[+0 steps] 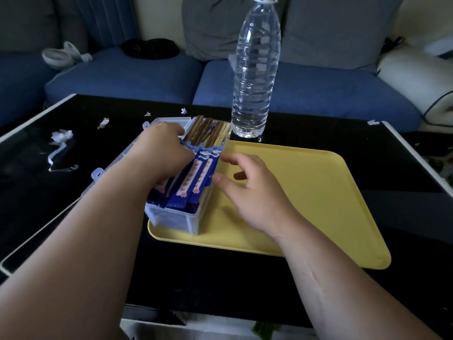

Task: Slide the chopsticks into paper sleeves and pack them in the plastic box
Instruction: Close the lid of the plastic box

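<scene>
Sleeved chopsticks (193, 177) fill our plastic box (171, 222) on the yellow tray (318, 192); packing looks nearly done. Left hand (166, 153) rests on them, grip unclear; right hand (247, 185) relaxed, empty.

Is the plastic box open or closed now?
Open. The lid lies swung back to the left of the plastic box, and the sleeved chopsticks inside are uncovered; the left hand reaches into it.

Blue sleeves (193, 182) with brown chopsticks (203, 130) poking out their far ends fill the clear, open box (171, 220) on a tray (306, 192).
</scene>
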